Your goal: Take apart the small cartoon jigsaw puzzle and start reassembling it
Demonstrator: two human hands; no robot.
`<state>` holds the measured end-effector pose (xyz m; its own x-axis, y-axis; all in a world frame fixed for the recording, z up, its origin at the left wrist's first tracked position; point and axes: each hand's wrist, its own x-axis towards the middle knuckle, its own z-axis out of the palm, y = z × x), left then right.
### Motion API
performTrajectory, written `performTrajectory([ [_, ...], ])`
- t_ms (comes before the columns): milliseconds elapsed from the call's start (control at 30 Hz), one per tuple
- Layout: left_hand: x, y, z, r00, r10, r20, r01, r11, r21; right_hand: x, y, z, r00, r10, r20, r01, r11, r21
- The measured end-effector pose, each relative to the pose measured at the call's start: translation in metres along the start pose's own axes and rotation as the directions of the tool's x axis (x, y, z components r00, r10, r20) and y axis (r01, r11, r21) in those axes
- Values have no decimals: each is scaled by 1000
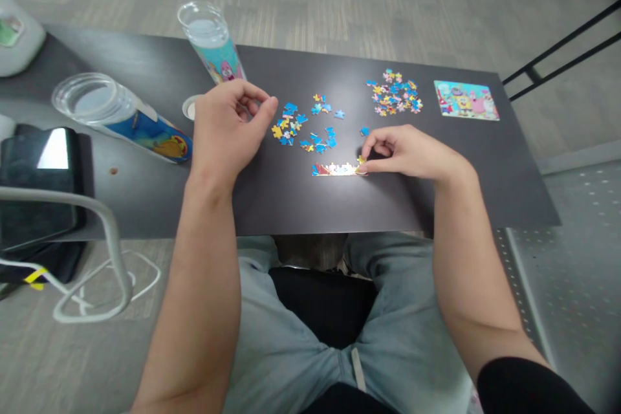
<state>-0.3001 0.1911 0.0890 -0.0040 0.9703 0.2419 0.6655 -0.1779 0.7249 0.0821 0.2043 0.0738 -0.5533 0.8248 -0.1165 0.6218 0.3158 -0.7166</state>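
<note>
My right hand (405, 154) pinches a small yellow jigsaw piece (361, 160) between thumb and fingers. That piece is at the right end of a short joined strip of jigsaw pieces (336, 169), and the fingertips partly cover this end. My left hand (230, 119) hovers left of the loose pieces, its fingers curled and the thumb against the index finger; nothing shows in it. Between the hands lie loose blue and yellow jigsaw pieces (290, 124) in small groups. A single blue piece (365, 132) rests just beyond my right fingers.
A larger pile of jigsaw pieces (395, 93) lies toward the back right, beside a cartoon picture card (466, 100). A clear-topped tube (211, 39) stands behind my left hand; a blue tube (140, 126) lies left of it. White cable (114, 252) loops at the lower left.
</note>
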Motion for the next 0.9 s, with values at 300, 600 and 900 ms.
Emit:
performTrajectory([
  [300, 1, -11, 2, 999, -41, 11, 41, 999, 15, -1, -16, -5, 993, 19, 117, -21, 1000, 18],
  [600, 0, -28, 7, 989, -92, 119, 89, 995, 33, -5, -7, -10, 958, 150, 246, -175, 981, 82],
  [900, 2, -45, 10, 981, -63, 184, 44, 993, 106, 1, -3, -6, 992, 121, -40, -110, 972, 209],
])
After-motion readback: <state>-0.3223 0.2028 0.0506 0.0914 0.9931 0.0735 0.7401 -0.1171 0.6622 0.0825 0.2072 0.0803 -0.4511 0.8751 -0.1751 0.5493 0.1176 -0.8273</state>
